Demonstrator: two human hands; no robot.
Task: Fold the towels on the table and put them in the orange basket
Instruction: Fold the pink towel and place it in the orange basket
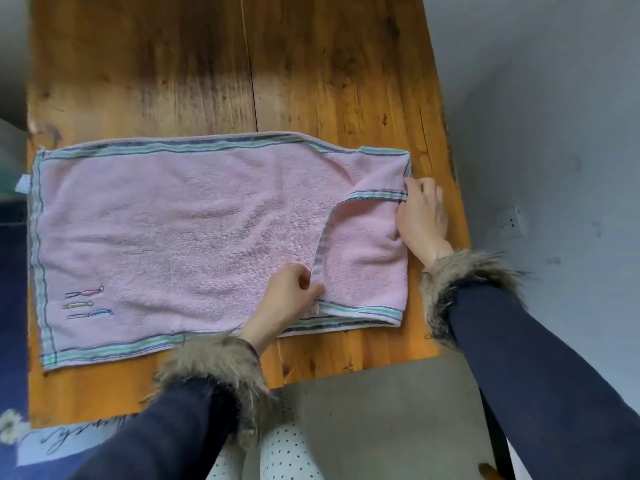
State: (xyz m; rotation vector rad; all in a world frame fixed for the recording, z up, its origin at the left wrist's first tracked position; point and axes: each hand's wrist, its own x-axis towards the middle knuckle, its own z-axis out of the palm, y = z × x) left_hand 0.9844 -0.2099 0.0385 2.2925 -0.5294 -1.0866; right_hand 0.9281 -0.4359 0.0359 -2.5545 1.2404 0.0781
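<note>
1. Left hand (292, 294), lower centre of the frame: thumb and curled fingers pinch the striped hem of the turned-over flap near its lower corner

2. Right hand (420, 216), right of centre: fingertips pinch the same flap's upper corner at the towel's right-hand fold, palm over the fold line; how far the thumb wraps under the cloth I cannot tell

3. Pink towel (180, 230) lies spread flat across the wooden table (311, 64), filling the middle band of the frame. Only its right end is doubled over — a first fold barely begun, by my reading

4. Doing the step well, as I judge it: carry both pinched corners leftward together at the same height, so the hem travels parallel to itself; land the flap's edge on the far left hem, with the striped borders along top and bottom lined up. The upper right corner already looks skewed — square it before pressing. Then flatten from the fold outward to chase the wrinkles mid-towel

5. Fur cuffs (214, 368) and dark sleeves hang close over the near edge; loose pile could drag the cloth

6. Hard to make out: the orange basket is nowhere in view, nor any other towels. The towel's left edge and its white tag (23, 183) meet the table's rim, beyond which things blur. A small embroidered motif (86, 303) at lower left is too small to read
</note>
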